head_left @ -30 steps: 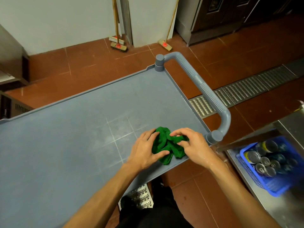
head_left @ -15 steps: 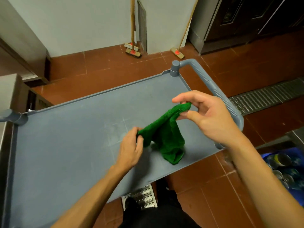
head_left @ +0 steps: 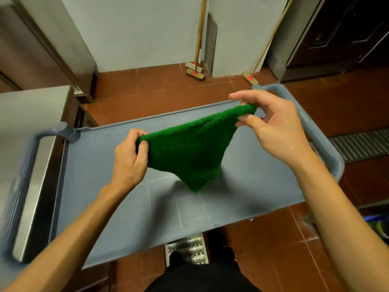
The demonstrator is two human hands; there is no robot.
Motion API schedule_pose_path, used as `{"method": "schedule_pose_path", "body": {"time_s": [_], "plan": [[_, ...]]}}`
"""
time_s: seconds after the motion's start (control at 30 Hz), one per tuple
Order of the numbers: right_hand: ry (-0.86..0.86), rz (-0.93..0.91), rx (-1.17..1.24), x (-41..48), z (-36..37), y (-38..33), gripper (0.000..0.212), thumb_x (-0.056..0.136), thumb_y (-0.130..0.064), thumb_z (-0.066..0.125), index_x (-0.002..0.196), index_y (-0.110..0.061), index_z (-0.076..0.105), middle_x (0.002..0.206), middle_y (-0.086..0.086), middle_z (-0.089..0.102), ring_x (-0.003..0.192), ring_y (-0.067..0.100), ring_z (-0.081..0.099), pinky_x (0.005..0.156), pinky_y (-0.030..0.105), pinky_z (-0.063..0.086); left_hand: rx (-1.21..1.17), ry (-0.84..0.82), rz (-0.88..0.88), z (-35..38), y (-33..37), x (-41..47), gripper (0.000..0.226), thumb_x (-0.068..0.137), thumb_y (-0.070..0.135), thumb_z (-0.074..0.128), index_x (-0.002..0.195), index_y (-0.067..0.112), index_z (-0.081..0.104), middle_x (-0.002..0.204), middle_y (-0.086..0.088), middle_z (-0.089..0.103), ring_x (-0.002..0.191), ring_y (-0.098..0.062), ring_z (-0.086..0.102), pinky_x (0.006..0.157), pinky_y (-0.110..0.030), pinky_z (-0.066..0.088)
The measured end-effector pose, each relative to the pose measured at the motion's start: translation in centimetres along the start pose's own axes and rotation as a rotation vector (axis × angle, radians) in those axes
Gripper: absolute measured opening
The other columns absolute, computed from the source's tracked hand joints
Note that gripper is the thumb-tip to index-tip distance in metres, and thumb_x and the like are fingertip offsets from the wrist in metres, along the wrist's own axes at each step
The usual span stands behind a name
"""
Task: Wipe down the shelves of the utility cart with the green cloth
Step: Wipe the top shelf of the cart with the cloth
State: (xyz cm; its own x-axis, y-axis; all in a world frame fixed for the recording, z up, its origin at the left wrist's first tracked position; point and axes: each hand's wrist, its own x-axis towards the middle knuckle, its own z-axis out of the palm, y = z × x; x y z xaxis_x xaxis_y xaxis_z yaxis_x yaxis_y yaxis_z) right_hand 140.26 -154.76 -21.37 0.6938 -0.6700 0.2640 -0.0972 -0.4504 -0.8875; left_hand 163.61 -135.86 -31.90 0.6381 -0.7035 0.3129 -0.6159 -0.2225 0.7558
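- The red-brown tiled floor (head_left: pixel 160 87) runs under everything, up to a pale wall (head_left: pixel 136 32) at the far side.
- The grey-blue utility cart (head_left: pixel 101 186) fills the middle. Its top shelf is bare and marked with faint pale scuff lines, and it has a ribbed handle at the left end (head_left: pixel 19 186) and another at the right end (head_left: pixel 322 140).
- A steel cabinet (head_left: pixel 31 108) stands just beside the cart's left end, and a dark door (head_left: pixel 341 32) is at the far right.
- A floor drain grate (head_left: pixel 357 144) lies to the right, partly hidden behind the right handle.
- The green cloth (head_left: pixel 189 148) is stretched in the air above the top shelf. Its lowest corner hangs close to the shelf; I cannot tell whether it touches.
- The right hand (head_left: pixel 275 127) pinches the cloth's far right corner between thumb and forefinger, with the other fingers loosely spread.
- The left hand (head_left: pixel 128 161) grips the left corner with curled fingers and thumb.
- Two brooms (head_left: pixel 194 72) (head_left: pixel 250 77) lean on the far wall.
- A perforated metal plate (head_left: pixel 187 249) lies on the floor under the cart's near edge.
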Motion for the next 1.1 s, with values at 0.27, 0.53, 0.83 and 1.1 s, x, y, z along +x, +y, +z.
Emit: {"method": "schedule_pose_path", "body": {"time_s": [0.27,0.53,0.83,1.1], "plan": [[0.02,0.096,-0.16,-0.6,3.9,3.4,0.043,0.089,0.008,0.055,0.109,-0.027,0.068,0.113,-0.003,0.059,0.102,0.007,0.06,0.079,0.024,0.058,0.108,-0.054,0.078,-3.3,-2.6,-1.0,0.017,0.091,0.013,0.048,0.099,0.013,0.064,0.087,0.0,0.065,0.078,-0.012,0.056,0.07,-0.023,0.041],[-0.249,0.48,-0.508,-6.2,10.2,13.1,0.041,0.081,-0.005,0.06,0.116,-0.023,0.069,0.102,0.015,0.066,0.097,0.031,0.061,0.093,0.03,0.044,0.208,-0.508,-0.02,1.9,-8.0,-8.2,0.042,0.087,0.037,0.041,0.113,0.024,0.072,0.103,0.001,0.071,0.094,-0.02,0.067,0.084,-0.035,0.054],[-0.52,0.638,-0.53,-10.6,11.4,18.9,0.041,0.074,-0.034,0.082,0.1,-0.019,0.055,0.079,0.002,0.056,0.075,0.019,0.056,0.065,0.03,0.038,0.218,-0.715,-0.012,7.5,-7.1,-15.4,0.041,0.087,0.04,0.04,0.115,0.029,0.068,0.107,0.004,0.061,0.099,-0.017,0.062,0.083,-0.034,0.053],[-0.702,0.502,-0.515,-11.1,9.5,21.4,0.063,0.065,-0.02,0.089,0.116,-0.015,0.053,0.081,0.0,0.049,0.071,0.014,0.045,0.056,0.018,0.034,0.143,-0.609,-0.114,9.5,-5.6,-16.7,0.028,0.088,0.037,0.049,0.107,0.032,0.069,0.104,0.014,0.064,0.097,-0.008,0.064,0.083,-0.034,0.053]]}}
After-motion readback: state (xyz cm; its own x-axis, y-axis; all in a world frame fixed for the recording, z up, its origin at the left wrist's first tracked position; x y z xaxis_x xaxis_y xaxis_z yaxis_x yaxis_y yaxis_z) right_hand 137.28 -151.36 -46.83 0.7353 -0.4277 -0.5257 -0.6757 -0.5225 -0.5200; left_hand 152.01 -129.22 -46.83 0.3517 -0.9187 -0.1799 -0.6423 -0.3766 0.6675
